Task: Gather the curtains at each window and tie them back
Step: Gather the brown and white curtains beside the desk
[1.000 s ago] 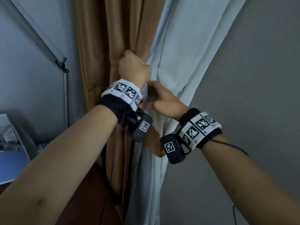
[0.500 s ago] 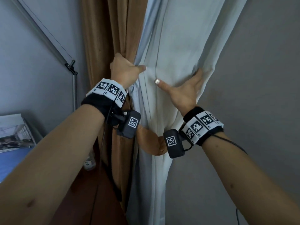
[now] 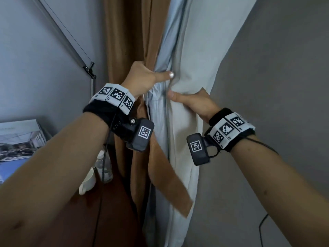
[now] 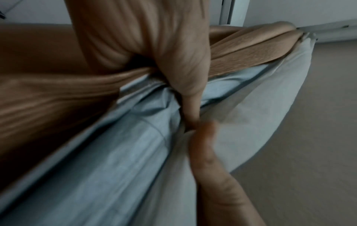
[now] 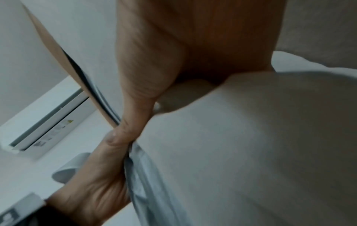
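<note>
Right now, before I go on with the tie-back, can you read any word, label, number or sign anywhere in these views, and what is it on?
No text is readable.
White unit: sticker with a yellow warning triangle; its print is too blurred.
Wristbands on the left hand and right hand: square black-and-white marker codes with tiny illegible characters beneath.
Poster: photo only, no legible words.

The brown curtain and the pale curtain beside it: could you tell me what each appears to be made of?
Brown curtain: seemingly a thick woven fabric, matte, falling in deep, heavy folds. Pale curtain: apparently a lighter, smooth cloth, grey-white, creasing softly where the right hand gathers it.
</note>
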{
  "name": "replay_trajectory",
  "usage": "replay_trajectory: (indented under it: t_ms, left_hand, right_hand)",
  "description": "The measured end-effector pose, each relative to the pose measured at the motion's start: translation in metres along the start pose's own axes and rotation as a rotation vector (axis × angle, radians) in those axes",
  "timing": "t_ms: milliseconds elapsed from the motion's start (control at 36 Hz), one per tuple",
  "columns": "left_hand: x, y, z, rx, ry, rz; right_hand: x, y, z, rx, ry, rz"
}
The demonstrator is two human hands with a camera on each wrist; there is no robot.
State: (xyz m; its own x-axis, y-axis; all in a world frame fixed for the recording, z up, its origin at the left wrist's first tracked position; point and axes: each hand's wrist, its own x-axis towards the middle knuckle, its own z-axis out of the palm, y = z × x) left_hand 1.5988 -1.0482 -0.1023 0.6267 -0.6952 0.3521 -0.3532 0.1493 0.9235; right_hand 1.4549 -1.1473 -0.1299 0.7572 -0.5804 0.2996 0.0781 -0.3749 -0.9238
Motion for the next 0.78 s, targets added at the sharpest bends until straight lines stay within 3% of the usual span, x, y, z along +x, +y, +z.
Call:
replay_trajectory:
  t_ms: [83, 222, 417, 722, 778]
  left_hand:
    - [-0.003, 0.003, 0.005, 0.03, -0.089, 0.01]
    - [0.0, 0.0, 0.009, -0.022, -0.11, 0.012]
    - [0.009, -0.006, 0.009, -0.097, -0.14, 0.006]
    - [0.014, -0.018, 0.014, -0.078, -0.147, -0.024]
    - [0.016, -0.022, 0.018, -0.086, -0.134, -0.013]
  right_hand:
    - [0.007, -0.004, 0.008, -0.081, 0.005, 0.0]
    - [0.024, 0.005, 0.011, -0.14, 0.232, 0.054]
    - [0.029, 0.017, 0.0, -0.152, 0.405, 0.077]
    - [0.028, 0.023, -0.017, -0.108, 0.407, 0.148]
    - [0.023, 0.021, -0.017, -0.058, 0.317, 0.197]
